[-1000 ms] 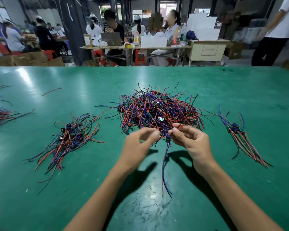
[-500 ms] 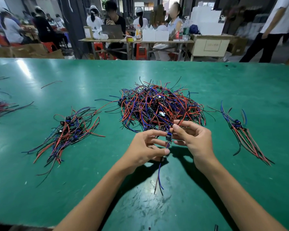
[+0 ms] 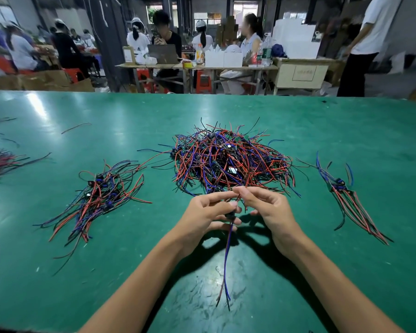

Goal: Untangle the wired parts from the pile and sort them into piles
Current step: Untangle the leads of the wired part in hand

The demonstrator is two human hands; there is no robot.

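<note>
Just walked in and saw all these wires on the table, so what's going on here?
A person is sorting wired parts on a green table. Both hands, left hand and right hand, pinch one wired part in front of the big tangled pile, its wires hanging down toward the table. Sorted piles lie either side: a larger left pile and a smaller right pile.

Background only — long wooden worktable [image 3: 197, 66] with white cartons [image 3: 223, 59], clear plastic bottles [image 3: 266, 49], open laptop [image 3: 163, 54]; seated workers [image 3: 166, 39] around it, red plastic stools [image 3: 203, 83] underneath — brown cardboard boxes [image 3: 55, 81] left.
</note>
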